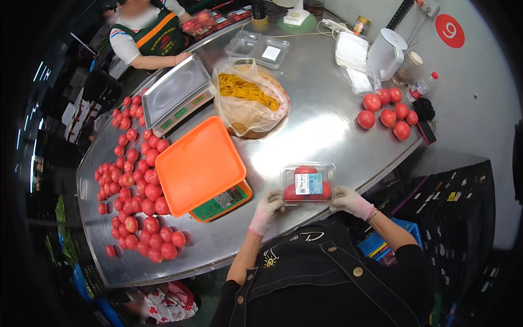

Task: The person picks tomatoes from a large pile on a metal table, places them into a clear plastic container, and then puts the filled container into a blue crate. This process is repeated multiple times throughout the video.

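Observation:
A clear plastic clamshell box point(287, 170) with tomatoes point(321, 192) inside and a white-and-blue label point(309, 183) on its lid is at the table edge in front of me. My left hand point(267, 209), in a pale glove with a pink cuff, has its fingers curled at the box's near left corner. On the opposite side, my gloved right hand point(352, 203) grips the near right corner. The lid looks closed. The undersides of my fingers are hidden, as is the bottom of the box.
Left of the box stands an orange-topped scale point(201, 166), with many loose tomatoes point(144, 185) beyond it. A steel-topped scale point(177, 92) and a bag of yellow rubber bands point(245, 91) are farther back. Several tomatoes point(388, 116) lie right, near a white jug point(385, 53). A co-worker point(152, 38) stands across.

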`<state>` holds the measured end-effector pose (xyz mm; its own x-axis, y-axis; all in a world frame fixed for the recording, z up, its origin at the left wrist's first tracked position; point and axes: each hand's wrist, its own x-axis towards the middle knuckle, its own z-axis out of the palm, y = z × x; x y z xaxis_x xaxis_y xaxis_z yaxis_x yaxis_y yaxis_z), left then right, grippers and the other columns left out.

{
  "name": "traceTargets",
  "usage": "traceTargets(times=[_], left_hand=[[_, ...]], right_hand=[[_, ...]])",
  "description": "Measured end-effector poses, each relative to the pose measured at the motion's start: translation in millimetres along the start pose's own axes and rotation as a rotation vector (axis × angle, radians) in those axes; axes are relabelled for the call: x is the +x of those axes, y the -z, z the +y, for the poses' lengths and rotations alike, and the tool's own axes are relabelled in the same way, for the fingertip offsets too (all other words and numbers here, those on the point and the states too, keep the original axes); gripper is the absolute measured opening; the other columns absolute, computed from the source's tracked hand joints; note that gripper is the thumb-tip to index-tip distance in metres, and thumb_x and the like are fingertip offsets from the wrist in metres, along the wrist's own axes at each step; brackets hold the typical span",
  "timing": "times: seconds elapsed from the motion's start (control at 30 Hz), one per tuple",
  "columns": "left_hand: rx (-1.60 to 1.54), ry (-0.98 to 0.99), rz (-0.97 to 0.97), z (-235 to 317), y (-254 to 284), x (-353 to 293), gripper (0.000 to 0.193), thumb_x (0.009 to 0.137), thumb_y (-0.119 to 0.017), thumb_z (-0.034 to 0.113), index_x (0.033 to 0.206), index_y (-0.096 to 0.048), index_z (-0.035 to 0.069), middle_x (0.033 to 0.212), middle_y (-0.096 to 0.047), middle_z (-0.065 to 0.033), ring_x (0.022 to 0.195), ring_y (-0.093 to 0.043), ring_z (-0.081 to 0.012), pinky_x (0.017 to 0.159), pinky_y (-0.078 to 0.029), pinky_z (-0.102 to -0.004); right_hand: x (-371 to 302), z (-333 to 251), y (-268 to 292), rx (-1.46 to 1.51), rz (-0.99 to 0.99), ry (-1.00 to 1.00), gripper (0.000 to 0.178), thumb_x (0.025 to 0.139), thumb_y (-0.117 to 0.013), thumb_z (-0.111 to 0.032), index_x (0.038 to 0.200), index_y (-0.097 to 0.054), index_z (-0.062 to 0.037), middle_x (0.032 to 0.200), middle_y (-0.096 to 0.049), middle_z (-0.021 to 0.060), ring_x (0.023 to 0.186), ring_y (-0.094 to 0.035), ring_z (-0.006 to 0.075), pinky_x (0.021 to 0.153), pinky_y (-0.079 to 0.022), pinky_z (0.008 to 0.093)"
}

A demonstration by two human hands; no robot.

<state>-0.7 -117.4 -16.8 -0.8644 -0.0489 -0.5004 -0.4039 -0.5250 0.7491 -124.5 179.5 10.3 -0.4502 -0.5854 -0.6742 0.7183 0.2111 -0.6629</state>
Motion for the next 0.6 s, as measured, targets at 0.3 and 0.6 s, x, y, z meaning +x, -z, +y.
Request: traceTargets(times=[0.3,0.6], left_hand=[[-0.198,-0.398,0.208,42,-29,44,0.086,0.083,-0.065,0.003,0.153,-0.014,0.005,0.146,-0.030,-0.0242,0.125,-0.050,-0.0275,0.096,-0.049,-0.0330],[0.113,-0.356,0.398,-33,-10,78,0.077,0.086,-0.067,0.022,0.149,-0.027,0.002,0.147,-0.038,-0.0257,0.119,-0.057,-0.0314,0.096,-0.049,-0.0379]], right_hand=[[204,-221,-73,-1.373,0.352,1.229,0.023,0.091,-0.056,-0.030,0.096,-0.065,-0.0095,0.099,-0.062,0.0159,0.090,-0.060,0.0356,0.077,-0.049,0.0420],[341,-256,-157,-1.496,0.583,1.135,0.019,0.088,-0.058,-0.023,0.084,-0.066,-0.0066,0.092,-0.065,0.0160,0.084,-0.064,0.0366,0.075,-0.051,0.0461]])
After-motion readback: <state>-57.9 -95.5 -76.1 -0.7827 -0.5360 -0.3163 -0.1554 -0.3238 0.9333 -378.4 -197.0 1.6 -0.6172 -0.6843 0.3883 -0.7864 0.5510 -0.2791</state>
